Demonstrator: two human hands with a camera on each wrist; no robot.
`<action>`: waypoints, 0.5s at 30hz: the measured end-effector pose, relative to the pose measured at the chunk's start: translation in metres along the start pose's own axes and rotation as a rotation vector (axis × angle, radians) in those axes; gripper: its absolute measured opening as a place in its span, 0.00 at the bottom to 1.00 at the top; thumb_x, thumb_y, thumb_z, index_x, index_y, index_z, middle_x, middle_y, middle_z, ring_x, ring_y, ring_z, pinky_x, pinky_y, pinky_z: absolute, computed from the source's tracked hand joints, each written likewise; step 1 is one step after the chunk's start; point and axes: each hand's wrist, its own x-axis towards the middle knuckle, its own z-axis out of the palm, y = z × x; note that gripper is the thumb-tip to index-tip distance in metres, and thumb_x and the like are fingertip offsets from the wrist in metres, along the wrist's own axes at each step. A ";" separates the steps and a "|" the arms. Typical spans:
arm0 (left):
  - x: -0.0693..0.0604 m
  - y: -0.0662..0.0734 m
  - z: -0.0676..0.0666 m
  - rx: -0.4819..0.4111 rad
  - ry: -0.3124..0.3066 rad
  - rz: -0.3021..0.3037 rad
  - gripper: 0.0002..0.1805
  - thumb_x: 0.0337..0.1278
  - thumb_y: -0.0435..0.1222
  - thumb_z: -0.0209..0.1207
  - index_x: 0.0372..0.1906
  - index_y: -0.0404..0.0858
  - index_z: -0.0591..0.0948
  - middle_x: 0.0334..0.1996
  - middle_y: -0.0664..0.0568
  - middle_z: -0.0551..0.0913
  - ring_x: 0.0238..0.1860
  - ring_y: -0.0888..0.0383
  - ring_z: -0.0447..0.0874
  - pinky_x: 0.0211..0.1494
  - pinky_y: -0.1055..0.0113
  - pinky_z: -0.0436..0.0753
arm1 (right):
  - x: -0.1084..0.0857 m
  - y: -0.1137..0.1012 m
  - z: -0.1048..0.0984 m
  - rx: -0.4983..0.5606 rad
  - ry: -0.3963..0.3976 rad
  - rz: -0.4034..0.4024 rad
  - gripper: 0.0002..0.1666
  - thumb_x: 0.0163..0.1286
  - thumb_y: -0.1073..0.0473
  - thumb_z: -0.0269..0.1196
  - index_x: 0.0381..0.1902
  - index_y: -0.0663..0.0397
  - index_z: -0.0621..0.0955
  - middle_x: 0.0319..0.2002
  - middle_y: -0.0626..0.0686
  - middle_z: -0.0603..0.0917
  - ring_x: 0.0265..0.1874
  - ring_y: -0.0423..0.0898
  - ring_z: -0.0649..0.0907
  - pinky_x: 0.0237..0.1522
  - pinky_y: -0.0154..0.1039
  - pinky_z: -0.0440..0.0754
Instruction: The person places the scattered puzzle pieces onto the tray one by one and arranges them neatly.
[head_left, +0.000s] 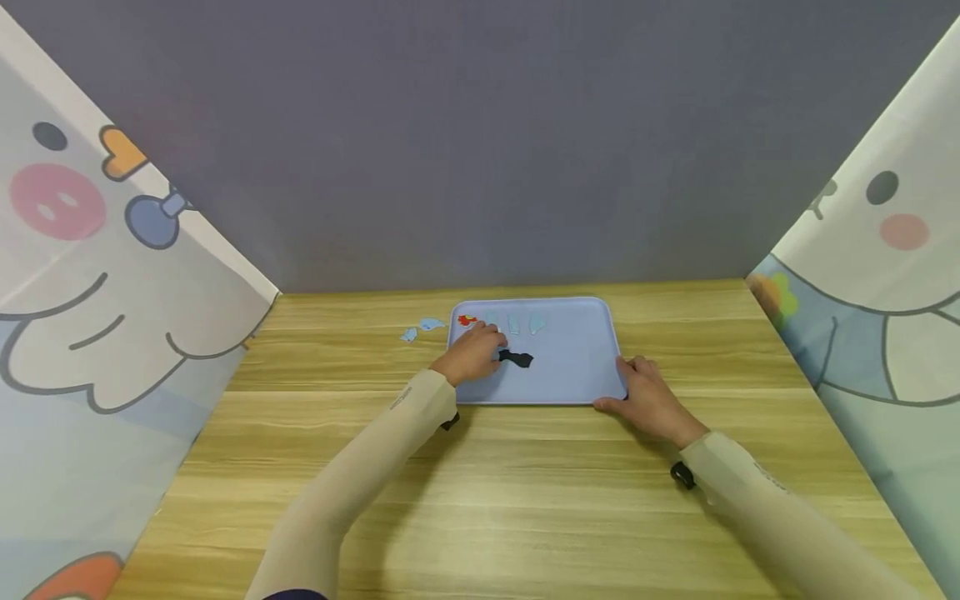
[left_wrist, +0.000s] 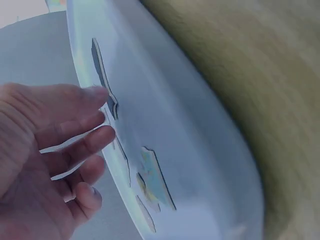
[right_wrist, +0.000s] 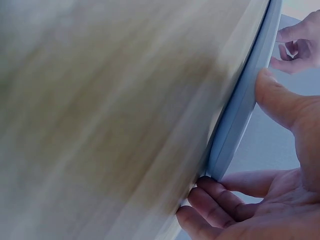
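Observation:
A shallow pale blue tray (head_left: 570, 375) lies on the wooden table. My left hand (head_left: 472, 354) is over its left part, fingers loosely bent, the thumb beside a flat black puzzle-like piece (head_left: 517, 359). In the left wrist view that black piece (left_wrist: 104, 77) lies along the tray beyond the thumb, and I see no clear grip on it. My right hand (head_left: 648, 400) holds the tray's front right corner, thumb along the front rim and fingers at the right side. A red piece (head_left: 467, 320) and light blue pieces (head_left: 537, 322) lie near the tray's back edge.
Two light blue pieces (head_left: 431, 323) lie on the table (head_left: 510, 500) just left of the tray. A grey wall (head_left: 510, 167) stands behind, and cartoon-printed panels flank the table on both sides.

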 end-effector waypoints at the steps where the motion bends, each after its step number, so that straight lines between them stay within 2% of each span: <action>1: 0.001 0.000 0.000 0.014 -0.010 -0.009 0.15 0.55 0.35 0.64 0.49 0.38 0.82 0.46 0.49 0.79 0.44 0.52 0.71 0.52 0.61 0.71 | 0.000 0.000 0.000 0.000 -0.001 0.000 0.54 0.56 0.48 0.71 0.62 0.84 0.60 0.47 0.71 0.69 0.48 0.63 0.67 0.50 0.57 0.69; 8: 0.007 0.002 0.002 0.012 -0.038 -0.048 0.12 0.54 0.35 0.65 0.44 0.38 0.82 0.43 0.49 0.78 0.44 0.53 0.70 0.51 0.63 0.71 | 0.001 0.000 -0.001 -0.013 -0.005 0.002 0.53 0.57 0.48 0.70 0.62 0.84 0.60 0.48 0.71 0.69 0.48 0.63 0.67 0.50 0.57 0.69; 15: 0.009 0.004 0.005 0.004 -0.022 -0.033 0.07 0.54 0.31 0.64 0.39 0.36 0.83 0.37 0.49 0.79 0.40 0.53 0.72 0.49 0.63 0.72 | 0.000 0.001 0.001 -0.017 0.005 -0.010 0.53 0.56 0.47 0.70 0.62 0.84 0.61 0.48 0.71 0.69 0.48 0.64 0.67 0.50 0.57 0.69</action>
